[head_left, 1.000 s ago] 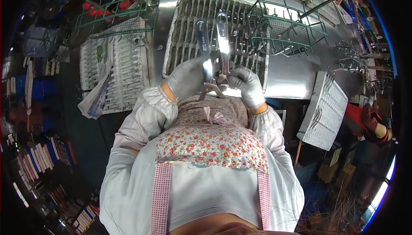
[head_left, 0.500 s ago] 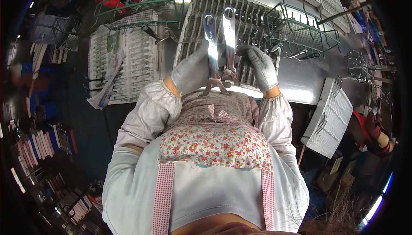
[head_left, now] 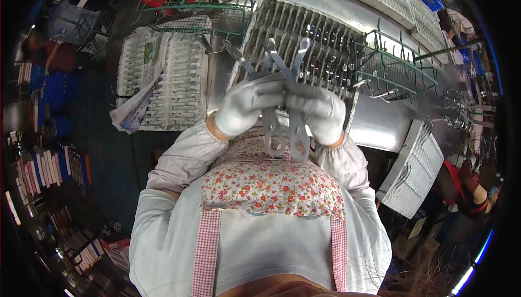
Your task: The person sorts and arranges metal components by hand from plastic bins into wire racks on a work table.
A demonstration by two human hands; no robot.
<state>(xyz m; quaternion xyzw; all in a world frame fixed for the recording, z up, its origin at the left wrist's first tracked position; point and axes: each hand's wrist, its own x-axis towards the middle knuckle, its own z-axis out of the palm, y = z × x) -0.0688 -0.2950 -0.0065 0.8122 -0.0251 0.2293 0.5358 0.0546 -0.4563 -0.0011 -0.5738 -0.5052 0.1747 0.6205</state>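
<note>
Two shiny metal wrenches stand side by side between my gloved hands, a left wrench (head_left: 273,128) and a right wrench (head_left: 299,131). Their narrow holed ends point away from me, and their wide looped ends hang near my apron. My left hand (head_left: 244,107) has its fingers closed across the handles. From the other side, my right hand (head_left: 321,113) closes on the right wrench; its fingers are blurred. A third metal handle (head_left: 239,58) sticks out beyond my left hand; whether I hold it I cannot tell. Behind lies a grey slotted tray (head_left: 260,17).
A pale slotted tray (head_left: 182,80) with a plastic wrapper (head_left: 133,112) lies on the left. Green wire baskets stand at left (head_left: 203,17) and right (head_left: 393,71). Metal hooks (head_left: 388,92) lie by the right one. A white tray (head_left: 411,172) slants at the bench's right edge.
My hands have come together over the wrenches; the right hand was apart from them before. The wrenches have moved toward me, and their near ends now hang lower over the apron.
</note>
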